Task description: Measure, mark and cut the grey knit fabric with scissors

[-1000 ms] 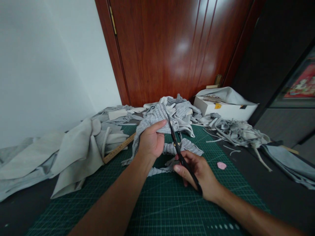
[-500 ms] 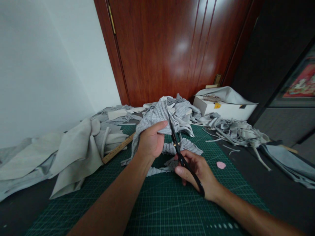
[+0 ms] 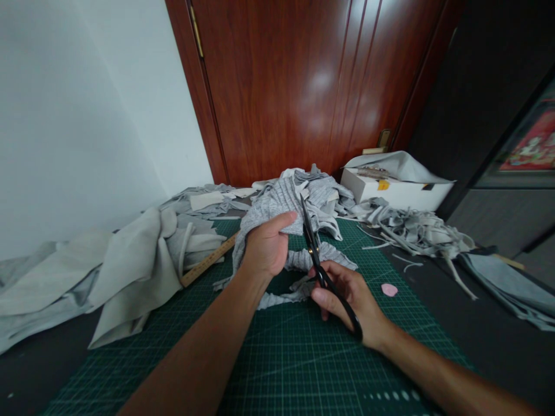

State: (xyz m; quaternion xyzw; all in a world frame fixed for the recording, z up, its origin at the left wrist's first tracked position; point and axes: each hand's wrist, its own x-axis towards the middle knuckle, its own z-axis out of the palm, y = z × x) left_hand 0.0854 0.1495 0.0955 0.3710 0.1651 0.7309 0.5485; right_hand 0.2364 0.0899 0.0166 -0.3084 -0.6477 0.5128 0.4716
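Note:
My left hand (image 3: 269, 245) is closed on a piece of grey ribbed fabric (image 3: 271, 205), thumb on top and the other fingers hidden beneath the cloth. In my right hand (image 3: 347, 297) are black-handled scissors (image 3: 313, 248), their blades pointing away from me beside the fabric's right edge. The blades look nearly closed. Below the hands, a loop of the same ribbed fabric (image 3: 333, 255) lies on the green cutting mat (image 3: 295, 358).
Pale fabric pieces (image 3: 134, 266) and a wooden ruler (image 3: 210, 260) lie to the left. On the right are a pink chalk piece (image 3: 389, 289), a heap of fabric strips (image 3: 420, 231) and a white box (image 3: 399, 193). A brown door (image 3: 277, 86) stands behind.
The scissors and my right hand have shifted slightly right and toward me, so the blade tips sit farther from my left thumb. My left hand is almost unmoved.

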